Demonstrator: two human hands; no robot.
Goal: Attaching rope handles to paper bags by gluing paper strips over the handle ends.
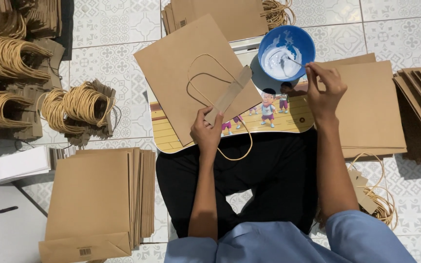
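My left hand [206, 130] grips the lower end of a brown card strip [230, 95] with a looped paper-cord handle [205, 80] fixed to it. The strip lies across a flat brown paper bag [171, 63] on a small lap table [274, 119] with a cartoon print. My right hand [325, 90] pinches a thin stick or brush [296, 62]. Its tip reaches into a blue bowl [286, 51] of white glue at the table's far edge.
Stacks of flat brown bags lie at the lower left [96, 199], the right [371, 109] and the top [220, 17]. Bundles of cord handles [81, 104] pile up at the left, and more handles [373, 197] lie by my right knee. White sheets [13, 165] rest on the tiled floor.
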